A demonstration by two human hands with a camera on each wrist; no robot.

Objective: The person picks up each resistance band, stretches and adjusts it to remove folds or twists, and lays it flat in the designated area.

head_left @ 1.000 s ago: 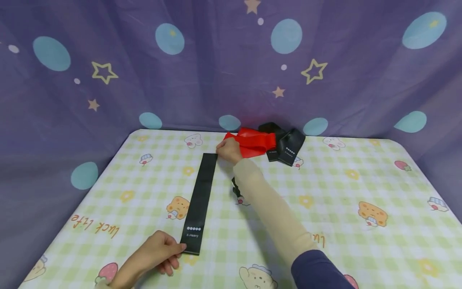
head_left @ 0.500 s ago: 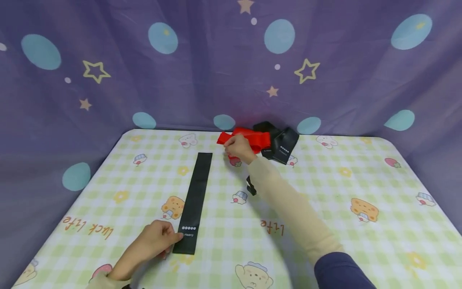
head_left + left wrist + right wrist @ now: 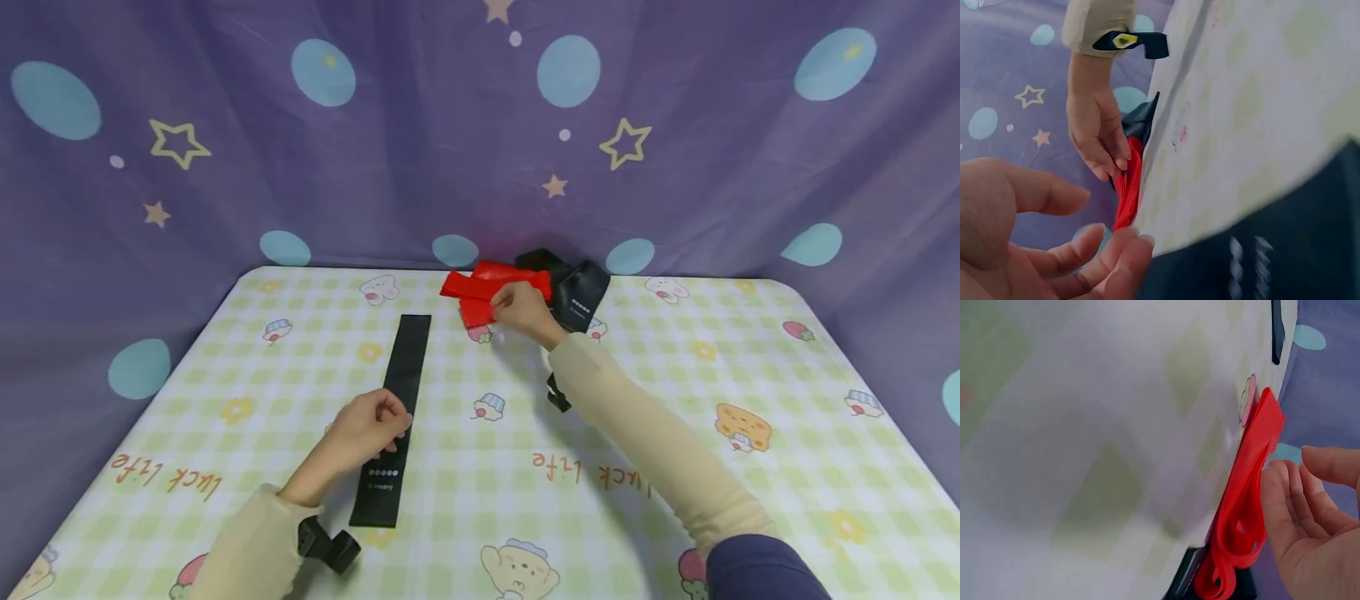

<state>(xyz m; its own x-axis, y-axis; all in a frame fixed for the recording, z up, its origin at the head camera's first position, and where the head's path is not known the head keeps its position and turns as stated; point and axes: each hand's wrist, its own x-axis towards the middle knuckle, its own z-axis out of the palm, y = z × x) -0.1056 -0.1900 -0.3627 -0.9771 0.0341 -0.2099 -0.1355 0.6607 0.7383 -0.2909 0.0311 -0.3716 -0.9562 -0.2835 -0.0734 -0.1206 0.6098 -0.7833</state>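
A long black band (image 3: 406, 367) lies flat and straight on the checked tablecloth (image 3: 675, 467), its printed end nearest me. My left hand (image 3: 396, 423) hovers over its near half with loosely curled fingers that hold nothing; the left wrist view shows those fingers (image 3: 1100, 259) just above the black band (image 3: 1285, 250). At the back of the table my right hand (image 3: 501, 302) touches a folded red band (image 3: 468, 287). In the right wrist view its fingers (image 3: 1285, 506) lie straight beside the red band (image 3: 1247, 481), thumb held apart.
A heap of black bands (image 3: 581, 293) lies right behind the red one, against the purple curtain (image 3: 420, 150) that closes off the back and sides. Black camera straps (image 3: 330, 546) sit on both wrists.
My left hand has left the band's near end and moved up along it. My right hand went from the band's far end rightwards to the red band, which now lies folded flatter.
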